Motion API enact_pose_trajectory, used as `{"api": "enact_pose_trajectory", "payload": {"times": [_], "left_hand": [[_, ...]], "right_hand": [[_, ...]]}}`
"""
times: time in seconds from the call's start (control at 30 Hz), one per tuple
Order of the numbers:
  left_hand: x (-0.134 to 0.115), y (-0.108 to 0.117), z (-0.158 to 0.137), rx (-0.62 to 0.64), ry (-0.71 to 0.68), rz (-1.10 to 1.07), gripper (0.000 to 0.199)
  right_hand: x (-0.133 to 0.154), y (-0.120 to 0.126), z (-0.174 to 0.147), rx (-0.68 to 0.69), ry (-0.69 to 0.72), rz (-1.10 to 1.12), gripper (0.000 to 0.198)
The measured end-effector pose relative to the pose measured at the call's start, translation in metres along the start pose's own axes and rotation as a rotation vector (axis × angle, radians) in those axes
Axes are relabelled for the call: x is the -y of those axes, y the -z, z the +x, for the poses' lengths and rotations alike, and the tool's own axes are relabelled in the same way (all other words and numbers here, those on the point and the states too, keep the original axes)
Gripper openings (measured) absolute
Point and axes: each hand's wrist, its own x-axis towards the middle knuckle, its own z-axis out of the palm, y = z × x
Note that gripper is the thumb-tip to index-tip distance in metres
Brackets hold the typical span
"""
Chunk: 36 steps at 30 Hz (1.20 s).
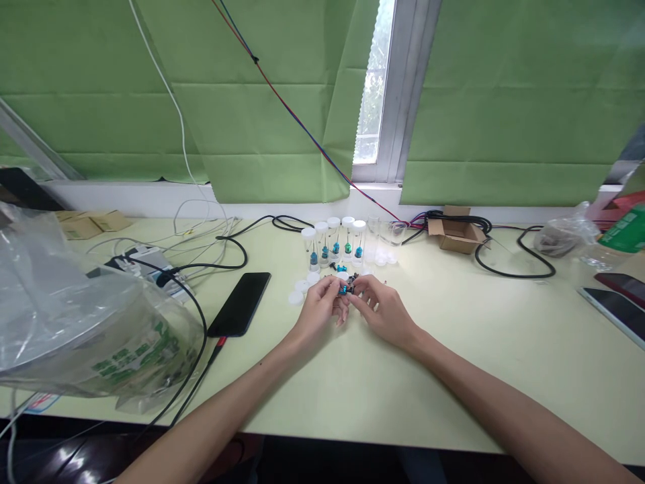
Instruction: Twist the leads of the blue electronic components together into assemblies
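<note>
My left hand (321, 299) pinches a small blue and black part (343, 290) between thumb and fingers. From the other side, my right hand (379, 304) has its thumb and fingertips closed at the black end of the same part; its exact kind is too small to make out. Just beyond my fingers lie another blue piece (341, 268) and some small black bits. Behind them stand several clear tubes (359, 242) with white caps, each with a blue or green piece inside. Loose white caps (296, 297) lie left of my left hand.
A black phone (240, 304) lies to the left, beside a large clear plastic bag (101, 323). Cables (242, 252) run across the back. An open cardboard box (457, 232) sits at the back right. More phones (612, 312) rest at the right edge.
</note>
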Motion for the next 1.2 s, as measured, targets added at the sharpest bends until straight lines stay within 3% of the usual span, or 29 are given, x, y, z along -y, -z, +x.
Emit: {"api": "enact_pose_trajectory", "payload": {"times": [0.43,0.97,1.2], "left_hand": [[0.0014,0.0007,-0.0004,0.025,0.027,0.011,0.025],[0.0033,0.0011,-0.0007,0.055,0.025,0.031,0.027],[0.0014,-0.0004,-0.0007,0.009,0.027,0.019,0.025]], "right_hand": [[-0.0004,-0.0005,0.0010,0.004,-0.001,-0.012,0.009],[-0.0019,-0.0012,0.0015,0.008,-0.071,-0.074,0.034],[-0.0002,-0.0016,0.0007,-0.017,-0.042,-0.030,0.013]]}}
